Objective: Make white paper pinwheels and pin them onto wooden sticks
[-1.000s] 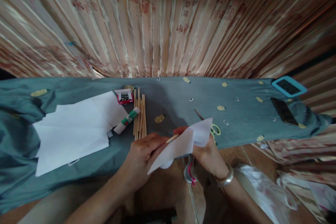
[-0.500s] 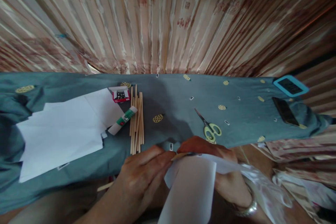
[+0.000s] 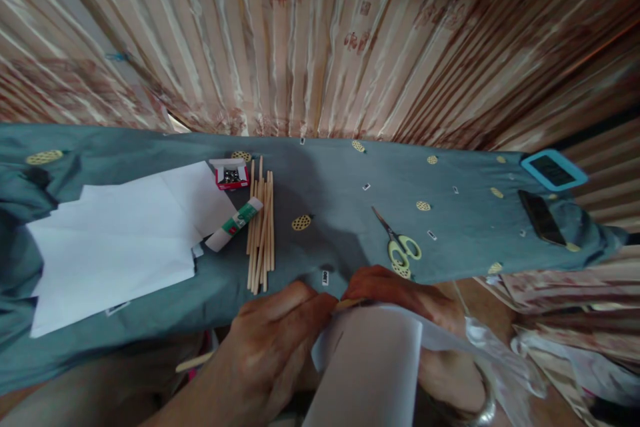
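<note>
A white sheet of paper [image 3: 373,360] curls downward between my two hands, its upper edge lying along a thin wooden stick [image 3: 353,304]. My left hand [image 3: 280,337] is closed, with thumb and fingers pinching the stick and the paper's left corner. On the other side, my right hand [image 3: 405,297] bends over the paper's top edge, fingers pressed down on paper and stick. Its fingertips nearly meet those of my left hand. Another length of wooden stick [image 3: 195,361] sticks out left of my left wrist; whether it is the same stick I cannot tell.
On the teal cloth [image 3: 340,213] lie a bundle of wooden sticks [image 3: 261,233], a glue stick [image 3: 235,223], a red box of small metal pieces [image 3: 232,177] and white sheets [image 3: 120,240]. Scissors [image 3: 397,243] lie ahead of my right hand; a phone [image 3: 541,217] and blue-framed device [image 3: 554,169] lie far right.
Both hands have shifted slightly down and the right one a little rightward. The curled paper has turned slightly to the right, and less of the stick shows between the hands.
</note>
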Demonstrator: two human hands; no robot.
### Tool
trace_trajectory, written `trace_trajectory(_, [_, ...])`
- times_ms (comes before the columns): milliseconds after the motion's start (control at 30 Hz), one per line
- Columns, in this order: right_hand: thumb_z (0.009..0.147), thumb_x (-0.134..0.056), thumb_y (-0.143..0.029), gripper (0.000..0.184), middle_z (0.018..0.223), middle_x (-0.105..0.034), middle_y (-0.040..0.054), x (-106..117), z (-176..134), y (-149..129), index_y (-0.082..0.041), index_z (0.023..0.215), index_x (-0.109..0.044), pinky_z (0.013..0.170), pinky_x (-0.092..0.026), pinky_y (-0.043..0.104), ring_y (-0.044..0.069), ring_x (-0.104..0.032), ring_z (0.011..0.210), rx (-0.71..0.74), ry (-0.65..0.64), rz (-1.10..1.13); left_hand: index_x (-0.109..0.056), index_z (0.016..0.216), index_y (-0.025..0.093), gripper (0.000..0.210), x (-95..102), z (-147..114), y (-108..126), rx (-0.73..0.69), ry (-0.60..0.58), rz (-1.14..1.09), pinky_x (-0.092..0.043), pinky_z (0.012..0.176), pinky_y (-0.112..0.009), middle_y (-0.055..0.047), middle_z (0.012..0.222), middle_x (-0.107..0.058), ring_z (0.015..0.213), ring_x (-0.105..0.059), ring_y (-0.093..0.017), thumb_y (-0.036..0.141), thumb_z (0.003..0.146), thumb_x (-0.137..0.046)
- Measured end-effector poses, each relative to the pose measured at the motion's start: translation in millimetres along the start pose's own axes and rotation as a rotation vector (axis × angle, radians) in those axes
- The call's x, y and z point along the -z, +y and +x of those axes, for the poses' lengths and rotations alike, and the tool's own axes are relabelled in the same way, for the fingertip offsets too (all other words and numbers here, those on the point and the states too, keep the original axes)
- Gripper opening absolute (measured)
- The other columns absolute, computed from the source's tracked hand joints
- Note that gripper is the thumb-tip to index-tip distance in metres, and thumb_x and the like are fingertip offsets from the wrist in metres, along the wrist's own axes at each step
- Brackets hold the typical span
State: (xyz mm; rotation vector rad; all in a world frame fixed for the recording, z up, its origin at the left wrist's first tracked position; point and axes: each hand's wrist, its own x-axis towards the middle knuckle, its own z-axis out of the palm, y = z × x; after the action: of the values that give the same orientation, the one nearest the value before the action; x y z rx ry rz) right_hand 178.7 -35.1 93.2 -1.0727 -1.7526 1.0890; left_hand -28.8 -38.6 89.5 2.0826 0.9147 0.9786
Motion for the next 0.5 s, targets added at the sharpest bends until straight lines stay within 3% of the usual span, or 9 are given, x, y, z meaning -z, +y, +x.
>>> trace_trajectory(300, [0.090,-0.055,-0.033,0.018,0.083,-0.073,0.0018,1.0,3.8,-9.0,-0.028,0.097,-0.070,0.066,-0.058,0.029,0.018,-0.068,0.075,0.009,-0.030,-0.095,-0.058,0.113,0.025,0.030,1.5,-3.2,1.1,0.011,-0.005,0.029,-0.054,0.057,-0.020,-0.003,0.078,-0.065,0.064,-0.064,-0.014,0.016,0.095,-0.036])
trace_trajectory(500, [0.092,-0.050,-0.046,0.029,0.080,-0.073,0.0030,2.7,9.0,-16.4,-0.026,0.094,-0.070,0.064,-0.057,0.027,0.018,-0.069,0.069,-0.012,-0.027,-0.121,-0.061,0.122,0.027,0.036,-1.1,-6.4,0.2,0.049,-0.011,0.072,-0.055,0.057,-0.020,-0.002,0.077,-0.066,0.061,-0.063,-0.014,0.021,0.095,-0.037])
